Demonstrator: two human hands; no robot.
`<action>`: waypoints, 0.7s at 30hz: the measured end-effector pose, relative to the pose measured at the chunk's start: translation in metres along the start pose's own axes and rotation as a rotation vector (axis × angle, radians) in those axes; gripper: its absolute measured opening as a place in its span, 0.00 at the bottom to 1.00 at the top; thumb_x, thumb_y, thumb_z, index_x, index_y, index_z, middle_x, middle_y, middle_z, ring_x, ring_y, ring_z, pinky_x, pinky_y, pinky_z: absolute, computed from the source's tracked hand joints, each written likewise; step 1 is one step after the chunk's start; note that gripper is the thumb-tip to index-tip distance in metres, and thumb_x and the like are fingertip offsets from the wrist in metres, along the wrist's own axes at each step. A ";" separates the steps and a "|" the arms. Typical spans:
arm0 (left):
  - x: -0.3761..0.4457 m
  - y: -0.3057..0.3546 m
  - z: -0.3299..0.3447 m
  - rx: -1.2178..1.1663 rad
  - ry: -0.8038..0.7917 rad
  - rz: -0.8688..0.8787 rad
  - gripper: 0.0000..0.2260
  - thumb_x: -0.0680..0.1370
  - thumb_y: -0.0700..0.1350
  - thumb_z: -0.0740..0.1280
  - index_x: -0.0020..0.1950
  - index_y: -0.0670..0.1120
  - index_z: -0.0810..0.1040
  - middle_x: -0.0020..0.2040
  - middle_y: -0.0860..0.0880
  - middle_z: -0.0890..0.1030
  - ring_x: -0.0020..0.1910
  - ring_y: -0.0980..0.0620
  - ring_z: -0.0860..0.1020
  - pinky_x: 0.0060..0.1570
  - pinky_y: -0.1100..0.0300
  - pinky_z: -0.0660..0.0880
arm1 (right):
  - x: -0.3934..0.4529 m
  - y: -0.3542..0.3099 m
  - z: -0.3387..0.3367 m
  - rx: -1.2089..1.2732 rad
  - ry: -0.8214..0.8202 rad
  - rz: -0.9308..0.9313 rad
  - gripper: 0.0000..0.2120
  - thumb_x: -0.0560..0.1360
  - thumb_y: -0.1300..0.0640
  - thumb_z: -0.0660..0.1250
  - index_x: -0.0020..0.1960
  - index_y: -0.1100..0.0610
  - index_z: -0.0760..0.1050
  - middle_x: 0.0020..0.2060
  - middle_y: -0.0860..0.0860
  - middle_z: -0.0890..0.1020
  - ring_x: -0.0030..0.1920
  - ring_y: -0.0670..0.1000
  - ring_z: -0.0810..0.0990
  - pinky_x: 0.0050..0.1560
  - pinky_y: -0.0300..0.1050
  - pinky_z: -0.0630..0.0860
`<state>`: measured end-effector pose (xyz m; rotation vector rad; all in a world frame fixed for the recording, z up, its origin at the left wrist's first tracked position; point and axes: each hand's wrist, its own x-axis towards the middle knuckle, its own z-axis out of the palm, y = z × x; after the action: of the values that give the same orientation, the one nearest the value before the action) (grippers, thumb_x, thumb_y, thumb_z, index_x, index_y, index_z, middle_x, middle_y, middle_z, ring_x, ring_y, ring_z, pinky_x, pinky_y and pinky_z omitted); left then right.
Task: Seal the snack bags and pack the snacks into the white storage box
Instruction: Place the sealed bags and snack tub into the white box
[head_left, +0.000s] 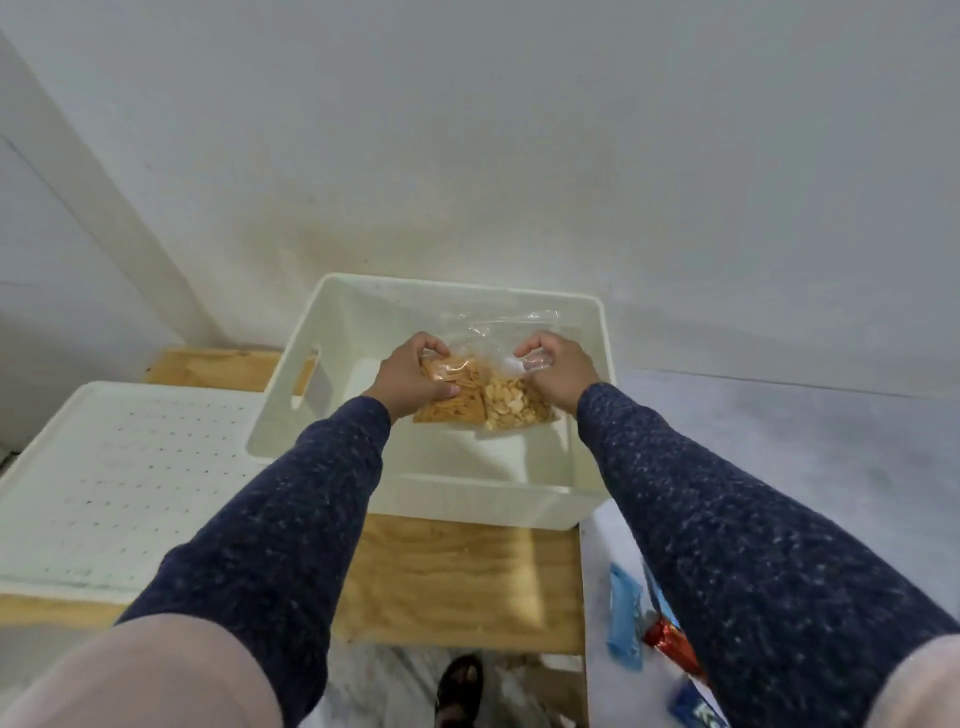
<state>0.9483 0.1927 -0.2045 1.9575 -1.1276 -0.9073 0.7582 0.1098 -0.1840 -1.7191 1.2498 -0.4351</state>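
Two clear snack bags sit side by side inside the white storage box (332, 338). The left bag (457, 400) holds orange sticks, the right bag (514, 408) pale nuts. My left hand (410, 376) grips the top left of the orange bag, thumb across its front. My right hand (558, 371) pinches the crumpled clear top of the nut bag. Both bags hang low within the box, above its floor; loose plastic (519, 325) rises behind my hands.
The box stands on a wooden table (457, 582) against a white wall. A white perforated lid (130, 467) lies to the left. Blue wrapped snacks (623, 618) and a red foil packet (675, 649) lie on a white surface at the lower right.
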 end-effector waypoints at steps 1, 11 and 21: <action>0.007 -0.006 0.002 0.014 -0.027 -0.006 0.18 0.67 0.39 0.77 0.51 0.51 0.73 0.51 0.48 0.77 0.37 0.55 0.73 0.34 0.64 0.70 | 0.004 0.005 0.006 -0.002 0.007 0.039 0.16 0.70 0.70 0.59 0.44 0.50 0.75 0.53 0.54 0.77 0.52 0.54 0.78 0.46 0.51 0.82; 0.049 -0.037 0.046 0.072 -0.219 -0.013 0.14 0.70 0.37 0.72 0.50 0.47 0.71 0.51 0.48 0.74 0.40 0.53 0.71 0.37 0.66 0.69 | 0.022 0.048 0.025 -0.113 0.108 0.252 0.16 0.75 0.66 0.53 0.46 0.52 0.77 0.51 0.51 0.79 0.54 0.55 0.77 0.55 0.51 0.78; 0.057 -0.038 0.047 0.144 -0.153 0.012 0.14 0.71 0.37 0.71 0.50 0.46 0.70 0.52 0.47 0.75 0.51 0.52 0.72 0.47 0.63 0.67 | 0.033 0.025 0.019 -0.354 0.022 0.364 0.21 0.78 0.63 0.56 0.71 0.58 0.65 0.70 0.57 0.68 0.68 0.56 0.69 0.66 0.44 0.67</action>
<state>0.9469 0.1459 -0.2725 2.0209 -1.3227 -1.0079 0.7721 0.0888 -0.2214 -1.7207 1.6925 -0.0159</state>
